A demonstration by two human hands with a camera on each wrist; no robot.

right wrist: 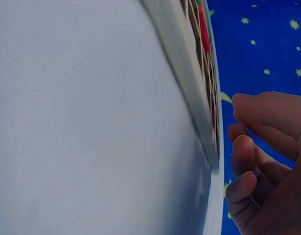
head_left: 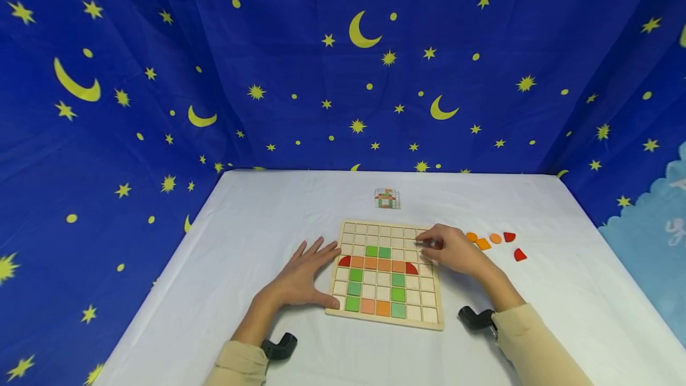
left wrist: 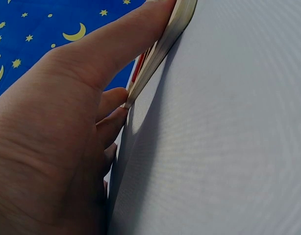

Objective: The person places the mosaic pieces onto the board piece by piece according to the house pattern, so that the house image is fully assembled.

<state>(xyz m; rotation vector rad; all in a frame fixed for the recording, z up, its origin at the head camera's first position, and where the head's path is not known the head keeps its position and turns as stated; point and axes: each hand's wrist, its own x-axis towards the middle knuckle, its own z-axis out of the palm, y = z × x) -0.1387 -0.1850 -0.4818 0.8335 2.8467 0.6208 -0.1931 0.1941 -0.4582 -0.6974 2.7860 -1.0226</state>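
A wooden grid board [head_left: 429, 299] lies on the white table with coloured tiles in some squares. A row of orange tiles [head_left: 370, 263] has a red rounded piece [head_left: 345, 261] at its left end and another red piece [head_left: 411, 268] at its right. Green tiles [head_left: 398, 295] stand above and below that row. My left hand [head_left: 297, 282] spreads along the board's left edge, thumb at the near corner and fingertips at the rim. Over the upper right squares is my right hand [head_left: 452, 249], its fingers loosely bent. In the right wrist view nothing shows between its thumb and fingers [right wrist: 243, 154].
A small picture card [head_left: 387, 198] lies beyond the board. Loose pieces lie right of the board: an orange square [head_left: 483, 244], an orange disc [head_left: 495, 238], a partly hidden orange piece [head_left: 471, 236] and two red rounded ones [head_left: 520, 254]. A blue star-patterned curtain [head_left: 300, 64] surrounds the table.
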